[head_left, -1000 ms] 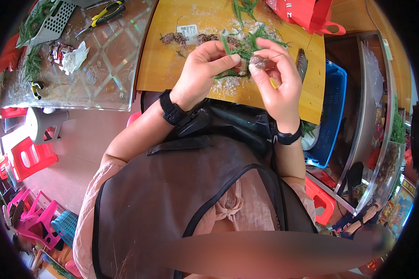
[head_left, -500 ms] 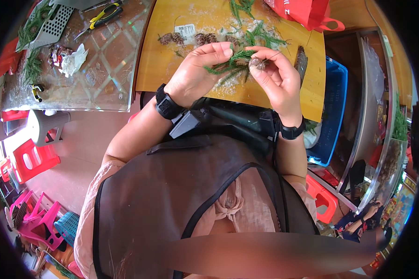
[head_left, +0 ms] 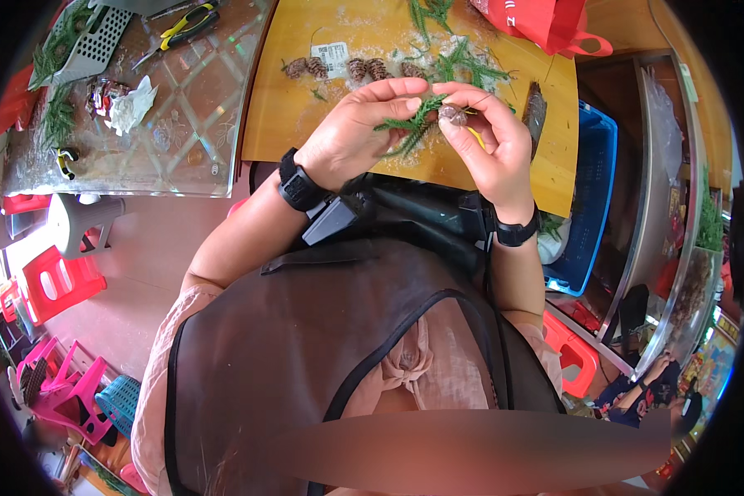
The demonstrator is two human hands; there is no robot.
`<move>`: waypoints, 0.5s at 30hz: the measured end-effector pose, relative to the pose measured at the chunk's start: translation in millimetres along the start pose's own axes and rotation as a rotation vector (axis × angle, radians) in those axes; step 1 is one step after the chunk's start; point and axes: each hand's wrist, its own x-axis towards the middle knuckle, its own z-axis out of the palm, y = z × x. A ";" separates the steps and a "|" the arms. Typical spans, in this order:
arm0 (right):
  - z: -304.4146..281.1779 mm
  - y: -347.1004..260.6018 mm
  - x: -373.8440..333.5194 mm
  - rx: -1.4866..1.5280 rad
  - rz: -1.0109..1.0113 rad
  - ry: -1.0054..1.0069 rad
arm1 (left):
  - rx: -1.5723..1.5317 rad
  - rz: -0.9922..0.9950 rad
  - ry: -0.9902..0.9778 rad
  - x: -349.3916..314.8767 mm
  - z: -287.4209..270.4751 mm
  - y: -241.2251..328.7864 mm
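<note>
Between the thumb and fingers of my left hand (head_left: 351,124) a green artificial pine sprig (head_left: 416,126) is pinched, its needles hanging below the fingertips. My right hand (head_left: 498,149) grips a small brown pine cone (head_left: 452,114) with thumb and forefinger, right against the sprig's end. Whether a wire joins the two is too small to tell. Both hands are raised over the near part of the yellow table (head_left: 277,132). Beyond them several pine cones (head_left: 375,69) lie in a row beside a white label (head_left: 331,59), and more green sprigs (head_left: 469,68) rest among white flakes.
A red bag (head_left: 531,25) stands at the table's far right, and a dark stick-like piece (head_left: 536,116) lies near the right edge. Beside the table sits a blue crate (head_left: 599,165). The glass-topped table (head_left: 182,124) on the left carries yellow-handled pliers (head_left: 188,26) and a grey basket (head_left: 99,41).
The sprig has turned and shifted slightly right in my left hand, its tips now pointing lower. The pine cone in my right hand has rotated and moved a little left.
</note>
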 end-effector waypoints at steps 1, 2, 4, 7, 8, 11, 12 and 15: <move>1.0 1.1 0.6 -0.042 -0.001 0.012 | -0.016 -0.020 0.094 -1.8 1.4 -0.3; 1.6 2.1 0.8 -0.084 -0.001 0.024 | -0.033 -0.039 0.188 -2.9 2.2 -0.5; 2.6 4.2 0.6 -0.086 -0.003 0.028 | -0.052 -0.033 0.223 -1.8 3.8 -3.1; 3.6 5.9 1.0 -0.090 -0.006 0.033 | -0.093 -0.019 0.294 0.3 2.7 -8.2; 3.8 6.1 1.2 -0.098 -0.009 0.029 | -0.099 0.016 0.305 1.1 0.1 -10.5; 3.9 6.3 1.4 -0.113 -0.012 0.021 | -0.111 0.088 0.328 3.1 -4.4 -12.7; 3.5 6.0 1.3 -0.107 -0.025 0.027 | -0.115 0.116 0.327 3.5 -4.5 -11.7; 3.1 3.9 1.0 -0.094 -0.052 0.039 | -0.124 0.171 0.324 2.8 -2.4 -6.3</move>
